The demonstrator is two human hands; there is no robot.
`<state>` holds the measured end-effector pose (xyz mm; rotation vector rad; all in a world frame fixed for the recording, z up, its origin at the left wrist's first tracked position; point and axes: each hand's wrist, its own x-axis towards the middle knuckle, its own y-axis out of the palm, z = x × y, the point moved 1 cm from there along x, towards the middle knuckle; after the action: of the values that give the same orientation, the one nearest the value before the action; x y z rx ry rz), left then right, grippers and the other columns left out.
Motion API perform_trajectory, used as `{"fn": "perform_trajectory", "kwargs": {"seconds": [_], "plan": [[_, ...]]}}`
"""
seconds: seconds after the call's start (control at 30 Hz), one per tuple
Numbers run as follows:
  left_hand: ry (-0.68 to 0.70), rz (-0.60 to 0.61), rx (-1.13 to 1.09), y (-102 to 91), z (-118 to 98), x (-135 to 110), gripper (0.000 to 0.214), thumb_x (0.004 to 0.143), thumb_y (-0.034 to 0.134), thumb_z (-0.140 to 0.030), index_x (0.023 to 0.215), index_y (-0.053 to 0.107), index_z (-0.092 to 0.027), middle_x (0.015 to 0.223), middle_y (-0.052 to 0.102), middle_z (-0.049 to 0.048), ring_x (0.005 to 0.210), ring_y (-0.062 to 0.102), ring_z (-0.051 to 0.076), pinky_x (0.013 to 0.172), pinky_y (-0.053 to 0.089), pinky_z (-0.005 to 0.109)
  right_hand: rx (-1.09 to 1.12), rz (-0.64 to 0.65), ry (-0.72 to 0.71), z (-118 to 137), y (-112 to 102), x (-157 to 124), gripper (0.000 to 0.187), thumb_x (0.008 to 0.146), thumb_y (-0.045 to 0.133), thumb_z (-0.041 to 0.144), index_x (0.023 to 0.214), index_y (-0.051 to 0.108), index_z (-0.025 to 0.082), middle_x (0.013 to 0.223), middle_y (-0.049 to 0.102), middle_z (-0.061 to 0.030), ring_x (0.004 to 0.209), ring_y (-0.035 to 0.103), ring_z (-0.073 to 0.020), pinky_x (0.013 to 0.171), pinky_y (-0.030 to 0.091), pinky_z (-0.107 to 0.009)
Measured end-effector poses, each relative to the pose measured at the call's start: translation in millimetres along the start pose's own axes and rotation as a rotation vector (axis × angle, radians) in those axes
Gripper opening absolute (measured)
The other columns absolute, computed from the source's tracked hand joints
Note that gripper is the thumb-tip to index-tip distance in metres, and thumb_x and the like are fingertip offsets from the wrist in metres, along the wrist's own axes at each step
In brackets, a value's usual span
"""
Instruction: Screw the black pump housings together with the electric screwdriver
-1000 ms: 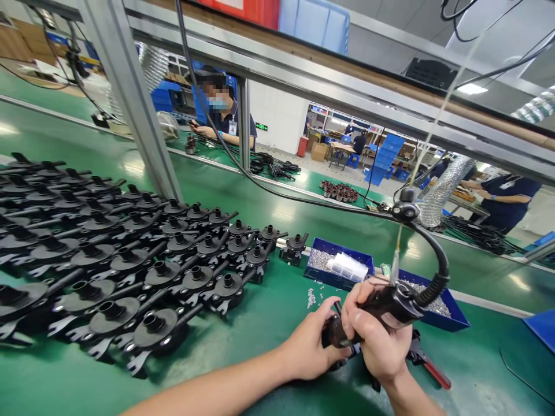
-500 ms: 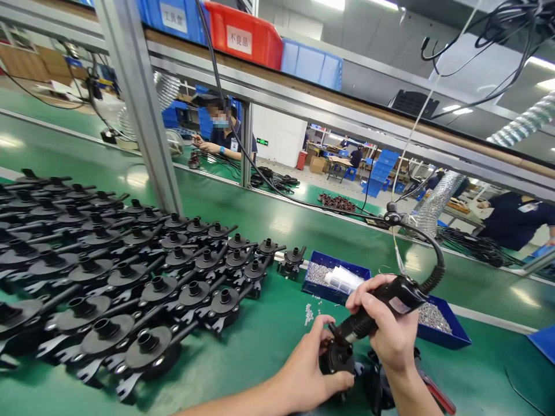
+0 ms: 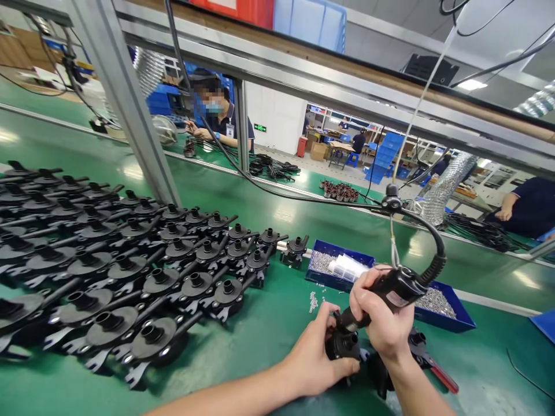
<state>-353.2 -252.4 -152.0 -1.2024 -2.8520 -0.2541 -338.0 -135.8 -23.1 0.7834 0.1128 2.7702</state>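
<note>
My left hand (image 3: 318,355) is wrapped round a black round plastic part (image 3: 343,345) with a short tube on top, steadying it on the green bench. In my right hand (image 3: 384,315) is a black electric screwdriver (image 3: 396,289), tilted, its tip end down at the part's far side; the bit's exact contact is hidden. A cord runs from the screwdriver's upper end. Beside my right wrist another black part (image 3: 379,372) lies partly covered. A tool with a red handle (image 3: 443,377) rests to its right.
Rows of similar black assemblies (image 3: 108,323) cover the left of the bench. Blue trays of small metal pieces (image 3: 466,323) stand behind my hands, one holding a white bottle (image 3: 347,267). Small loose nuts (image 3: 313,301) lie nearby. A metal post (image 3: 125,104) rises at left; a co-worker (image 3: 221,115) sits opposite.
The camera view has shifted slightly, so the shelf sits higher in view. Both hands keep their hold on the part and the screwdriver, with little visible movement.
</note>
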Motion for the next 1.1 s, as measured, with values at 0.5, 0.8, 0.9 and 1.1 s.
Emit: {"fn": "perform_trajectory", "kwargs": {"seconds": [0.5, 0.8, 0.9, 1.1], "plan": [[0.017, -0.03, 0.001, 6.4, 3, -3, 0.071, 0.071, 0.094, -0.029, 0.115, 0.04, -0.026, 0.115, 0.068, 0.0046, 0.11, 0.067, 0.027, 0.095, 0.053, 0.04, -0.07, -0.079, 0.01, 3, 2, 4, 0.012, 0.09, 0.069, 0.02, 0.081, 0.061, 0.022, 0.059, 0.055, 0.0055, 0.044, 0.051, -0.012, 0.047, 0.04, -0.027], [-0.053, 0.263, 0.023, -13.4, 3, 0, 0.128, 0.046, 0.103, -0.028, 0.142, 0.019, -0.025, 0.135, 0.059, 0.0134, 0.127, 0.06, 0.033, 0.117, 0.04, 0.051, -0.094, -0.181, -0.086, 16, -36, 8, 0.012, 0.09, 0.077, 0.024, 0.093, 0.065, 0.023, 0.069, 0.067, 0.0034, 0.053, 0.062, -0.0162, 0.056, 0.05, -0.031], [-0.145, 0.218, 0.011, -12.9, -2, -1, 0.116, 0.062, 0.092, -0.023, 0.149, 0.015, -0.025, 0.116, 0.067, 0.0062, 0.11, 0.065, 0.025, 0.108, 0.046, 0.046, -0.276, -0.19, -0.048, 18, -52, 15, 0.015, 0.088, 0.078, 0.029, 0.087, 0.064, 0.022, 0.066, 0.068, 0.002, 0.056, 0.064, -0.0187, 0.059, 0.052, -0.033], [-0.236, -0.154, 0.105, 2.5, -11, -8, 0.109, 0.061, 0.095, -0.027, 0.143, 0.023, -0.027, 0.08, 0.05, -0.012, 0.071, 0.047, 0.013, 0.068, 0.037, 0.027, -0.392, -0.116, 0.107, 14, -55, 23, 0.018, 0.086, 0.08, 0.031, 0.085, 0.065, 0.021, 0.067, 0.07, -0.0008, 0.06, 0.067, -0.0222, 0.065, 0.055, -0.036]]}}
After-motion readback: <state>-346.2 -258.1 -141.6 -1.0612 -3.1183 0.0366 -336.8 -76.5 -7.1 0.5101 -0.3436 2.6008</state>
